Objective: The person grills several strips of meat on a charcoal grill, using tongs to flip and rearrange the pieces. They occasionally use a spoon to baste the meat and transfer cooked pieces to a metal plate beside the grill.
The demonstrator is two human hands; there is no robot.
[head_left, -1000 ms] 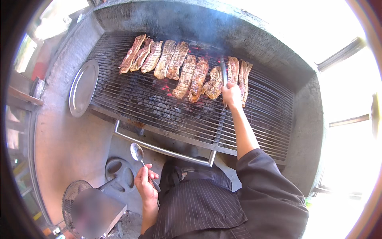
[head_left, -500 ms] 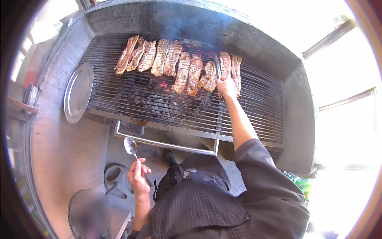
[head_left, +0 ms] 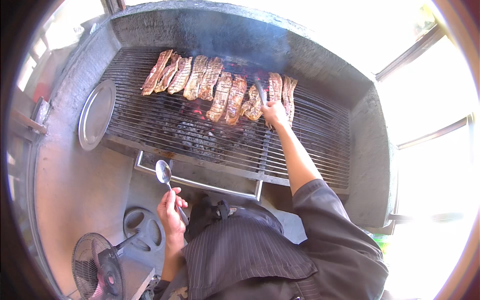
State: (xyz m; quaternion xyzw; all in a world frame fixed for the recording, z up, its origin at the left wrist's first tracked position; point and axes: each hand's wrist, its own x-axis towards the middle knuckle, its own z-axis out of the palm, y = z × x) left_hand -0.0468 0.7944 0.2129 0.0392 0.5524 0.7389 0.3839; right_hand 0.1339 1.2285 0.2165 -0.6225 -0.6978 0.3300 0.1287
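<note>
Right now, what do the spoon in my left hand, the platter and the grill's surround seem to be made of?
Spoon: polished metal, probably stainless steel; it reflects brightly. Platter: likely metal too, smooth grey with a soft sheen. Surround: perhaps concrete or cement render, matte, mottled grey.

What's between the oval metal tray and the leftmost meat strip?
In the head view, only the grill bars run between the oval metal tray and the leftmost meat strip.

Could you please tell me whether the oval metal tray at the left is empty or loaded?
Empty: the tray shows bare metal across its whole face, while the meat strips lie on the grate.
</note>
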